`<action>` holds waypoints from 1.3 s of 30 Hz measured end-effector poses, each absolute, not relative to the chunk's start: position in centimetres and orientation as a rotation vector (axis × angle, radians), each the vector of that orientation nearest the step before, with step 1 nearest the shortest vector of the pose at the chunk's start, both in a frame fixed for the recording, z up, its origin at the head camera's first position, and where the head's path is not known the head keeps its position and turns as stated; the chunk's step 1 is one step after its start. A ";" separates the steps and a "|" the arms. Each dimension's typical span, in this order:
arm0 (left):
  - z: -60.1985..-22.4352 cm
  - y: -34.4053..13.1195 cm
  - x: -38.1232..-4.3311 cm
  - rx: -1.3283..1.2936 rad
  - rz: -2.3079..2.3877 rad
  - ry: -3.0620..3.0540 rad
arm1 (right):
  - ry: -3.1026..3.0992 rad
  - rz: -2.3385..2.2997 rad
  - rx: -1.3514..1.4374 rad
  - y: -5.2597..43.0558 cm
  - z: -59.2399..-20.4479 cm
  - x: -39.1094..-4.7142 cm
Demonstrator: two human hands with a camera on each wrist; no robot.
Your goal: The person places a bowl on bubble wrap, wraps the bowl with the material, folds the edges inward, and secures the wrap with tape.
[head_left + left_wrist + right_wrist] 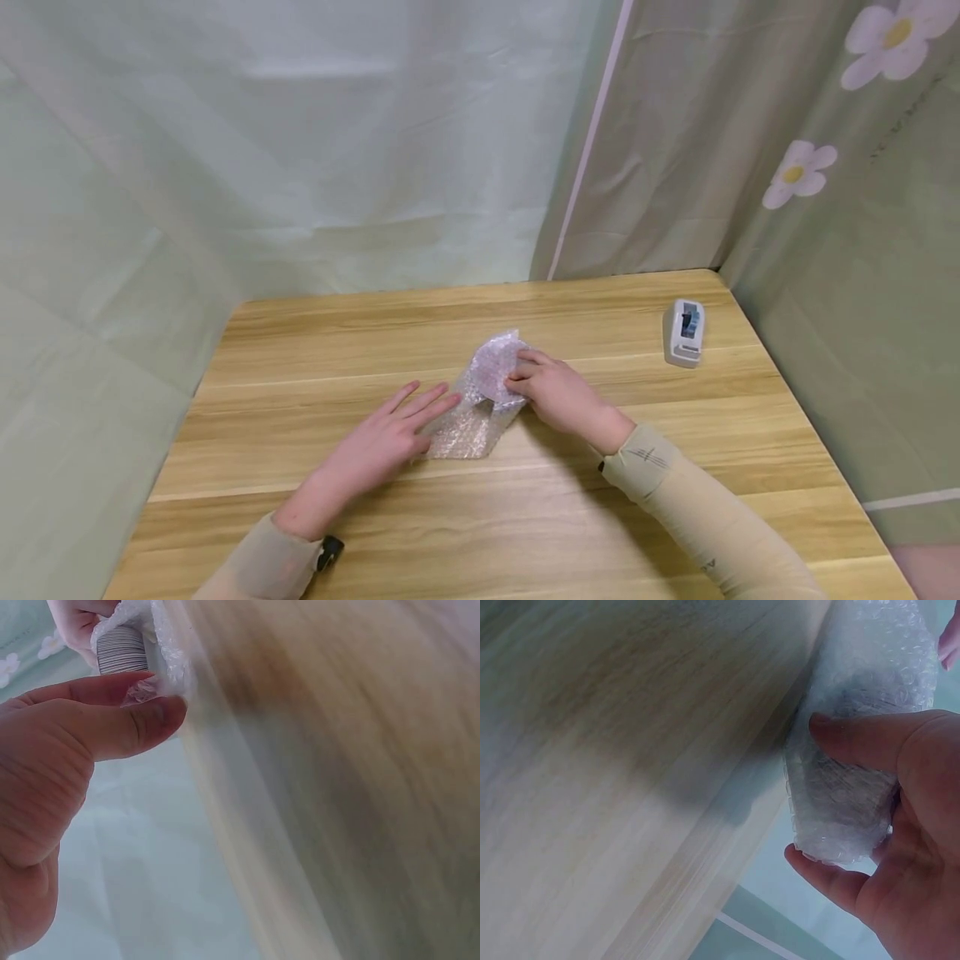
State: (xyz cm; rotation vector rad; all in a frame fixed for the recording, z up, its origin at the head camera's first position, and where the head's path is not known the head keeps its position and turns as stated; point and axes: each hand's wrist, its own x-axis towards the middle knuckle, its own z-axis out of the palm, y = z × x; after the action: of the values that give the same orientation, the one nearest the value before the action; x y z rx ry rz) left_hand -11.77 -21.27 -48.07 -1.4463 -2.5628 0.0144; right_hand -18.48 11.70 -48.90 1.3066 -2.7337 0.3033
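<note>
A sheet of bubble wrap (459, 433) lies on the table, its far part folded over a bundle (493, 367). The left wrist view shows a stack of thin pieces (122, 651) with striped edges inside the wrap; what they are I cannot tell. My left hand (382, 442) pinches the near left edge of the wrap between thumb and forefinger (127, 724), other fingers spread. My right hand (566, 396) grips the wrapped bundle from the right. Its thumb (862, 739) lies across the bubble wrap (847, 802), with the fingers around the other side.
A grey tape dispenser (685, 333) stands at the table's far right. The wooden table (300, 350) ends at the back and sides against hanging curtains (390, 150), the right one printed with flowers.
</note>
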 end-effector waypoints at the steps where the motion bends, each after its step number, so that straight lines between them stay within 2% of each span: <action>1: -48.0 -21.3 -11.7 -1.449 0.015 -2.558 | -2.736 0.307 1.305 11.7 -48.9 -18.5; 14: -47.7 -21.4 -11.8 -1.502 0.093 -2.485 | -2.761 0.294 1.283 11.8 -48.6 -18.5; 22: -47.8 -21.0 -12.0 -1.576 -0.234 -2.330 | -2.749 0.279 1.290 11.7 -48.8 -18.5; 29: -47.8 -20.8 -12.3 -1.543 -0.531 -2.198 | -2.742 0.275 1.291 11.7 -48.8 -18.5; 39: -46.9 -19.8 -12.8 -1.454 -0.616 -2.090 | -2.739 0.271 1.293 11.7 -48.8 -18.3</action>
State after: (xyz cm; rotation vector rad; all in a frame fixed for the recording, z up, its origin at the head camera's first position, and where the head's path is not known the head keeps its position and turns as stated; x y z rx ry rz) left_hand -12.83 -19.81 -46.87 -1.4542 -2.0899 -0.6161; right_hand -18.34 11.69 -48.79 1.2934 -2.7387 0.2715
